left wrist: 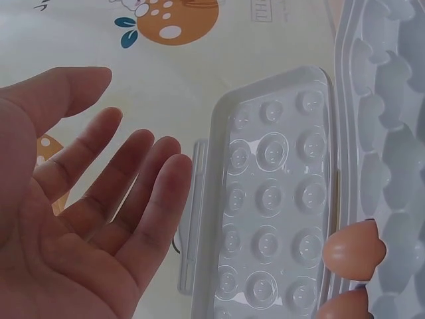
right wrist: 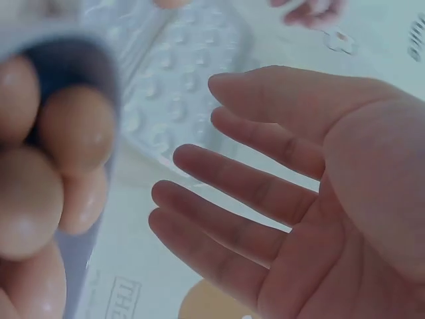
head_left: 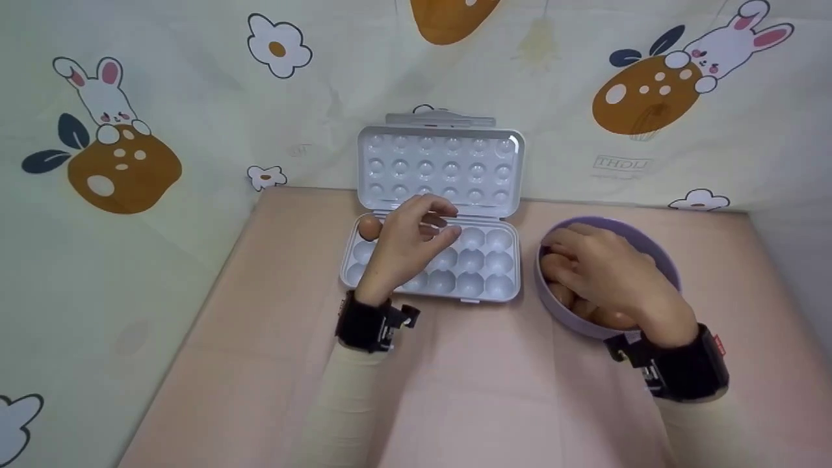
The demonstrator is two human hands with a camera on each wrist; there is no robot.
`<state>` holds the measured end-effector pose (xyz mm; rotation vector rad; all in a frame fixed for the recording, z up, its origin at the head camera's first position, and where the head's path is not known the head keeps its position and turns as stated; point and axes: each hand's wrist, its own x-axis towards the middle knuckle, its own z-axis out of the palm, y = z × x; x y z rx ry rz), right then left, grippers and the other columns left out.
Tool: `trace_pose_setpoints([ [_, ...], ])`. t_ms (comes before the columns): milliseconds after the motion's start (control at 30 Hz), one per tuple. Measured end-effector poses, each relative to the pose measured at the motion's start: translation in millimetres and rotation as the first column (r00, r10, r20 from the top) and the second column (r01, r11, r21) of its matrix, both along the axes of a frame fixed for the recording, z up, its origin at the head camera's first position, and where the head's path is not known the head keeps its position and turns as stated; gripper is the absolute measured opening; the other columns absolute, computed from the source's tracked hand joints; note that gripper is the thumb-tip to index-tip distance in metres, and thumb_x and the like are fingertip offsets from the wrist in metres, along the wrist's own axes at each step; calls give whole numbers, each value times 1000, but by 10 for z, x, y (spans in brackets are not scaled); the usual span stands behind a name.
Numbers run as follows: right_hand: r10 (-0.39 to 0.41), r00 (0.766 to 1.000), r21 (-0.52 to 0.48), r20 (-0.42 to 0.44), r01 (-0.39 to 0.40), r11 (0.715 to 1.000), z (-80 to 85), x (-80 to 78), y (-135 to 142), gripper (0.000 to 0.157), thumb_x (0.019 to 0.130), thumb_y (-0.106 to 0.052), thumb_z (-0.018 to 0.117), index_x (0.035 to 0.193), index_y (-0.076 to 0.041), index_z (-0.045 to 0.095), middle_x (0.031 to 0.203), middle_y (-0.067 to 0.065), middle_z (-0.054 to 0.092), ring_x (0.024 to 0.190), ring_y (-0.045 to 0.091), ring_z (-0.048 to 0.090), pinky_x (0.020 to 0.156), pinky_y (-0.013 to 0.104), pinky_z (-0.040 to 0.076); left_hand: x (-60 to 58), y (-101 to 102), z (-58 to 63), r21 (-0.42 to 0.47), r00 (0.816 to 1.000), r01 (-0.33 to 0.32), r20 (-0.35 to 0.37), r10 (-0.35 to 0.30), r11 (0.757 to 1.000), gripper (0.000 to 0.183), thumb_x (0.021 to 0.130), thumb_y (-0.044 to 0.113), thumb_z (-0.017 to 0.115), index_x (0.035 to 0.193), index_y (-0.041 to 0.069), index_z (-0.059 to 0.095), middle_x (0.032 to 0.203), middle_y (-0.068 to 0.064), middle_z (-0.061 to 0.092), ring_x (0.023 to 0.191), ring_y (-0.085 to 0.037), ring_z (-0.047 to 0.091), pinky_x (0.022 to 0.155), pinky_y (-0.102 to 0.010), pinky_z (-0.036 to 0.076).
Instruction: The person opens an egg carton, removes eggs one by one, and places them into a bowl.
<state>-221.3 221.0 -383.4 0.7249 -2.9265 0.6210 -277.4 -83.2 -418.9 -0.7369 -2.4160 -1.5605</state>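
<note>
A pale grey egg box (head_left: 470,285) lies with its lid (head_left: 442,172) raised at the back. One brown egg (head_left: 370,228) sits in its far left cup; the left wrist view has two eggs, one of them this egg (left wrist: 352,251). My left hand (head_left: 411,240) hovers over the box, hiding several cups, its fingers loosely bent and holding nothing. To the right, a purple bowl (head_left: 666,268) contains several brown eggs (right wrist: 77,129). Over it is my right hand (head_left: 601,270), fingertips above the eggs at the left side; in the right wrist view its fingers are extended and the palm bare.
A pink cloth (head_left: 455,383) covers the table. Behind the box rises a pale backdrop (head_left: 325,117) printed with rabbits and flowers, and it also runs along the left side. Black straps with small cameras (head_left: 370,325) circle both wrists.
</note>
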Motion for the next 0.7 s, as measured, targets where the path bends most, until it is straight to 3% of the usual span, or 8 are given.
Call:
trace_pose_setpoints([
  [333,-60,990,-159,-128,39,987,-85,133,-118,48,94,-9,75,141,-10,66,129,9,69,113,26,65,99,52,55,-29,-42,-9,-13,999,-38,-18,38,999,30,94,11,81,121,4,69,122,-9,72,108,-20,71,92,-34,61],
  [700,-97,985,-263,-145,56,963,-158,197,-148,63,92,-6,79,151,-14,58,151,11,58,135,31,57,113,57,46,-67,-94,-41,-96,986,-158,-71,152,983,37,90,16,84,125,10,71,125,-7,69,112,-20,65,97,-39,54],
])
